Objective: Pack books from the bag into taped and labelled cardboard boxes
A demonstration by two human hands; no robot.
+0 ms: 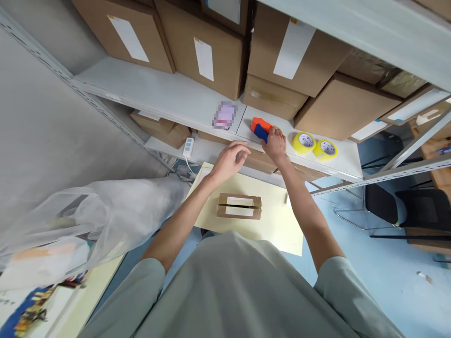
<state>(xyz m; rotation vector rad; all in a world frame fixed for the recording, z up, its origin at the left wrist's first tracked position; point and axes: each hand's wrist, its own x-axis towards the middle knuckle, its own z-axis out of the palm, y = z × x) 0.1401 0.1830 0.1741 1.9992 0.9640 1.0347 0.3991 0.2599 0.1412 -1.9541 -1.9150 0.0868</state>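
On the grey shelf [169, 101], my right hand [275, 144] has its fingers closed around the near end of an orange and blue tape dispenser [261, 128]. A bit of yellow tape shows beside those fingers; the rest of the roll is hidden. My left hand [230, 161] hovers just in front of the shelf's edge, fingers loosely curved and apart, with nothing in it. Below both hands, a small cardboard box [239, 206] lies on the pale yellow tabletop [275, 225]. A dark gap runs between its two top flaps, each bearing part of a white label.
Two yellow tape rolls [314, 145] sit to the right of my right hand. A blurred-out purple item [225, 115] lies left of the dispenser. Large cardboard boxes [211, 51] line the shelf's back. A white power strip [188, 147] and plastic sheeting [116, 220] are on the left.
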